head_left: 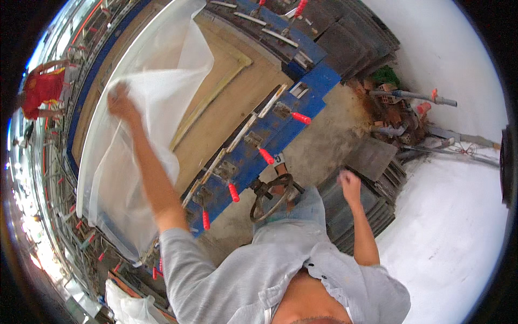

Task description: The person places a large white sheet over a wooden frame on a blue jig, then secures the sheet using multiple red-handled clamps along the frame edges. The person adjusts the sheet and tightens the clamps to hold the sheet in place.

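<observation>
My left hand (123, 103) reaches out over a blue-framed machine bed and is closed on a large translucent white plastic sheet (145, 110). The sheet is lifted in folds, and its pale edge curves along the far left side. Under it lies a tan, flat bed surface (264, 51) with a thin yellowish strip (216, 89) across it. Away from the bed, my right hand (350, 186) is held out to the right, slightly blurred, its fingers curled in with nothing visible in them.
Toggle clamps with red handles (266, 156) line the blue frame (318, 89). A dark handwheel (272, 201) stands close before my legs. Dark flat panels (359, 216) are stacked at right, near bricks and grey pipes (415, 96). A person in red (44, 89) is at far left.
</observation>
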`<act>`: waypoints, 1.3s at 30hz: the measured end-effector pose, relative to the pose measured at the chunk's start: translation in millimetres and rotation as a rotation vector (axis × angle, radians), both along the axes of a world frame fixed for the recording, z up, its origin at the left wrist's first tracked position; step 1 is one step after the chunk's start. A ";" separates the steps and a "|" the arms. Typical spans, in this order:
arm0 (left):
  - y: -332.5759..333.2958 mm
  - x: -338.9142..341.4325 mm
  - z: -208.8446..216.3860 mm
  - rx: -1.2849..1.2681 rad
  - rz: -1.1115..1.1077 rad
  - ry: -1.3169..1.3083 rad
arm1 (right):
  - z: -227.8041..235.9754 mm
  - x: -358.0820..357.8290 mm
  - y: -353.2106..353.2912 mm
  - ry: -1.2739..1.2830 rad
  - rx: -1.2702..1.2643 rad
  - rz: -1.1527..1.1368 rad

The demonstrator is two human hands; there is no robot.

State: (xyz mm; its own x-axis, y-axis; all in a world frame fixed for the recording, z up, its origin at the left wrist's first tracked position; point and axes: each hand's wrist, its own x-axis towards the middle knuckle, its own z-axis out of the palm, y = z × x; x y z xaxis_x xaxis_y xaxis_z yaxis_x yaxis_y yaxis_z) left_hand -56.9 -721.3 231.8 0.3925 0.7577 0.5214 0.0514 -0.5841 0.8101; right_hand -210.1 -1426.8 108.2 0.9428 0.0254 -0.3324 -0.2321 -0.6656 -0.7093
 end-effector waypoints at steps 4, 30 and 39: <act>-196.9 84.2 -37.1 0.335 -0.389 0.124 | 52.9 164.9 116.7 -0.243 0.289 -0.069; -179.0 126.9 -75.9 -0.939 -0.820 0.524 | 64.9 336.3 351.5 -0.058 1.024 0.374; -227.5 224.1 -153.4 -0.685 0.062 0.212 | -15.2 338.4 264.2 0.673 1.075 -0.521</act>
